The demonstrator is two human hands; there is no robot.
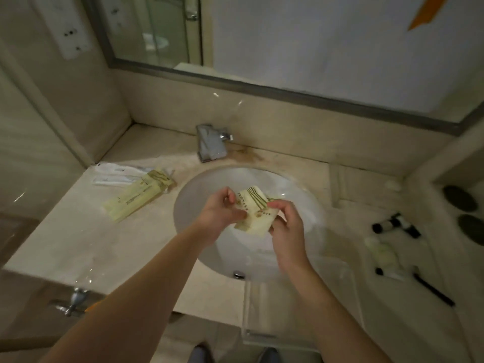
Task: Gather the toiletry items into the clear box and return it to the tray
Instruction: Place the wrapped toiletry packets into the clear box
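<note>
Both hands, left (pixel 221 209) and right (pixel 285 226), grip one cream packet (pixel 255 212) over sink (pixel 199 195); two cream packets (pixel 137 197) on counter (pixel 78 231)

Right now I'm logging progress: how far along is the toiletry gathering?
Early. Nothing visibly sits in the clear box at the counter's front edge. In hand: both the left hand and right hand hold a cream packet over the sink. Left: the long packets beside the basin, the small bottles and black comb at right. No tray identifiable.

Beige counter (pixel 78 239), yellow packets (pixel 137 196), black-capped bottles (pixel 396 225), clear box (pixel 301 305)
</note>
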